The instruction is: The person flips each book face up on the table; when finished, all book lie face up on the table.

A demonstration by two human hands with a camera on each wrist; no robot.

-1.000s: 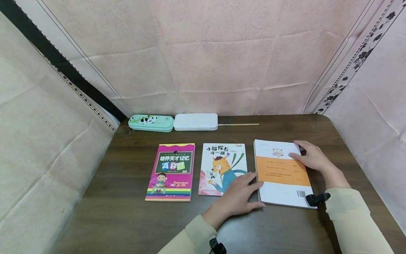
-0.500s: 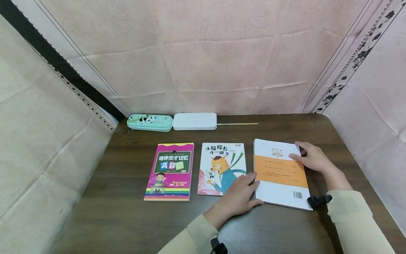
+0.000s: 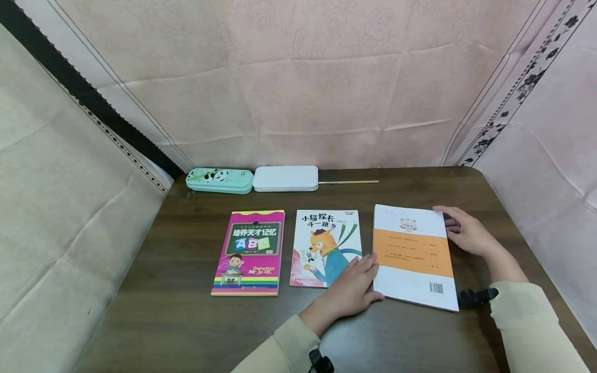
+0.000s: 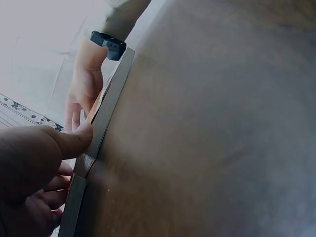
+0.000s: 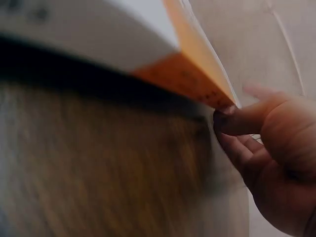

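A thick white book with an orange band (image 3: 412, 254) lies flat at the right of the table, its barcode side up. My left hand (image 3: 347, 290) rests at its left edge, fingers extended and overlapping the lower right of a picture book with an orange cat (image 3: 326, 248). Along the white book's right edge, near the top corner, is my right hand (image 3: 468, 233), index finger reaching to the corner. In the right wrist view, the right thumb (image 5: 239, 121) touches the book's orange spine (image 5: 182, 74). The left thumb (image 4: 76, 140) meets the book's side in the left wrist view.
A pink ABC book (image 3: 252, 248) lies left of the cat book. Along the back edge stand a mint panda pencil case (image 3: 220, 180), a white case (image 3: 286, 178) and a thin gold-coloured stick (image 3: 350, 182). Pale cloth (image 3: 298, 103) hangs around the table (image 3: 177, 290).
My right thumb has slid off the white book's cover to its right edge. The book has shifted and turned slightly, its lower end moving left. My left hand has stayed nearly in place.
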